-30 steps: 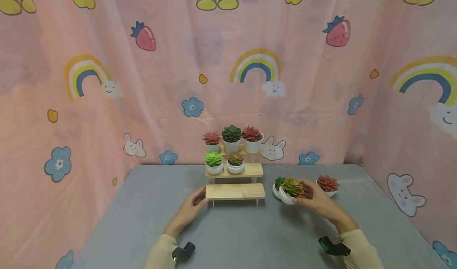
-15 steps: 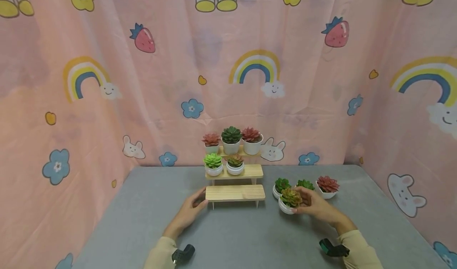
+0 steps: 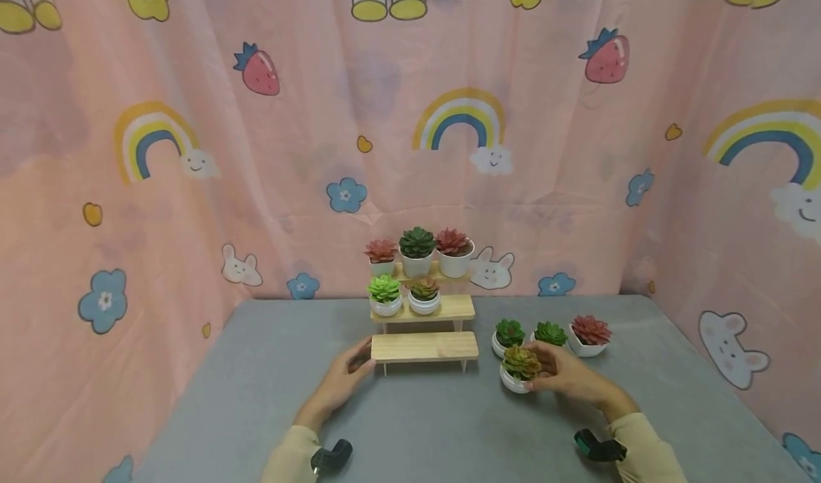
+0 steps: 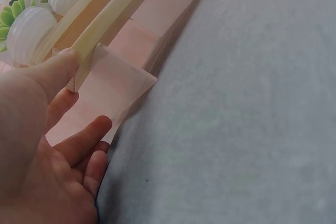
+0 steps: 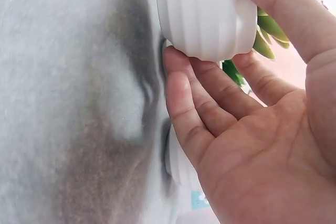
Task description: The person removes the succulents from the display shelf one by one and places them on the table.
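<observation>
At the left end of the lowest wooden step of the tiered plant stand (image 3: 425, 346), my left hand (image 3: 340, 383) pinches the board. In the left wrist view its thumb (image 4: 62, 69) lies on the board's edge, with the index finger under it. My right hand (image 3: 567, 376) grips a yellow-green potted succulent (image 3: 521, 363) by its ribbed white pot (image 5: 205, 14). That pot is upright, low at the tabletop. Just behind it stand two green potted succulents (image 3: 509, 332) (image 3: 549, 334), one partly hidden by my fingers. A red potted succulent (image 3: 590, 335) sits farther right.
On the stand's middle step are a bright green succulent (image 3: 385, 294) and a brownish one (image 3: 424, 294). Its top step bears two red succulents and a dark green one (image 3: 417, 251). A pink printed curtain (image 3: 545, 184) hangs behind the grey table (image 3: 295, 326).
My right hand has brought the yellow-green succulent toward me and lower, uncovering the green succulents behind it. The left hand has stayed at the step's end.
</observation>
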Available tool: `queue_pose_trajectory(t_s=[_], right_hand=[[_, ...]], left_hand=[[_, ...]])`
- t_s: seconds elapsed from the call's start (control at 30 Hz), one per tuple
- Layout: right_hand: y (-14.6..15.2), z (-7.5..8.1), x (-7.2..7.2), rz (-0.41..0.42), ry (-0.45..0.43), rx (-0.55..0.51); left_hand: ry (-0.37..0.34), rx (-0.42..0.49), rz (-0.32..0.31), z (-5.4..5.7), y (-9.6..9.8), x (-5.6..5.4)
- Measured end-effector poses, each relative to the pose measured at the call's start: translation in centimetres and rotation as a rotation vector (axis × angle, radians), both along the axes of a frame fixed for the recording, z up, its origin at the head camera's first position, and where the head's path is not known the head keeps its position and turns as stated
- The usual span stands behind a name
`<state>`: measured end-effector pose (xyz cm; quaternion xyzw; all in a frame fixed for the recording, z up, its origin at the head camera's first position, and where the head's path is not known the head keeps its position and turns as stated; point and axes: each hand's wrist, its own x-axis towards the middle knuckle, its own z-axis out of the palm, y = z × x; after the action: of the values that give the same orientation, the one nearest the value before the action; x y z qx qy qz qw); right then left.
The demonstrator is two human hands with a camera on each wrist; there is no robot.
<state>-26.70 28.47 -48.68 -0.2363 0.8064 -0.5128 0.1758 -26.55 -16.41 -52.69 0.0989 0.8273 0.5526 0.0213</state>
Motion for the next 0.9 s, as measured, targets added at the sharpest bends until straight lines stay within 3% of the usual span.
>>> queue_pose_trajectory(t_s=[0.17, 0.5, 0.9], right_hand=[[0.12, -0.28, -0.17, 0.038, 0.017, -0.009], [-0.11, -0.51, 0.04, 0.038, 0.075, 0.03], [0.38, -0.55, -0.04, 0.071, 0.037, 0.062]], left_hand=[[0.006, -0.014, -0.003, -0.18, -0.02, -0.02], [0.004, -0.013, 0.017, 0.0, 0.21, 0.31], [0.003, -0.004, 0.006, 0.01, 0.23, 0.19]])
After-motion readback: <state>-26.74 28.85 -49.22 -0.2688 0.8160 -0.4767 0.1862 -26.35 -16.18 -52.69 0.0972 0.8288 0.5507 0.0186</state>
